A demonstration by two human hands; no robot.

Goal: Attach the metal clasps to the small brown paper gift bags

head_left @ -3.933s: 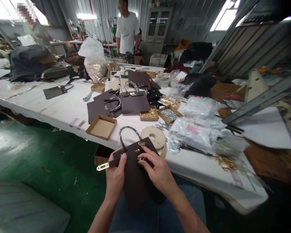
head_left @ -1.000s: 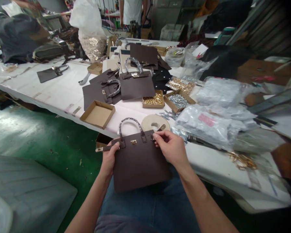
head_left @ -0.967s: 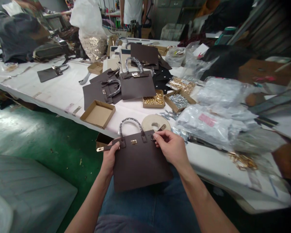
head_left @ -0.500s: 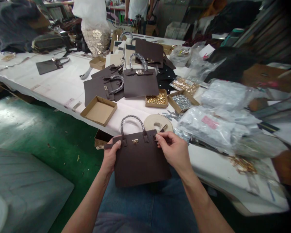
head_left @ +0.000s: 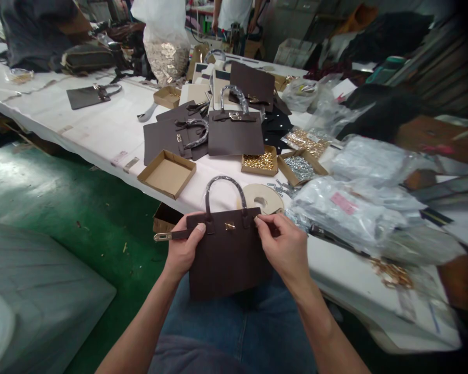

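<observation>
A dark brown handbag panel (head_left: 230, 259) rests upright on my lap, its plastic-wrapped handle (head_left: 225, 179) arching above the top edge. A gold clasp (head_left: 230, 226) sits between the handle's two ends. My left hand (head_left: 186, 244) grips the panel's upper left corner, thumb on the front. From under that thumb a dark strap with a metal end plate (head_left: 163, 236) sticks out to the left. At the upper right corner my right hand (head_left: 283, 239) pinches a small gold piece near the panel's edge; what else lies in its fingers is hidden.
On the white table (head_left: 97, 130) stand a cardboard tray (head_left: 167, 174), a box of gold hardware (head_left: 259, 162) and a box of silver pieces (head_left: 298, 167). Behind are more brown bag panels (head_left: 236, 136). Plastic bags (head_left: 359, 202) lie right; a grey bin (head_left: 42, 296) stands left. A person (head_left: 234, 15) stands beyond.
The view has shifted slightly. The strap end that stuck up above my right hand is no longer visible there. The gold clasp on the panel looks turned at an angle.
</observation>
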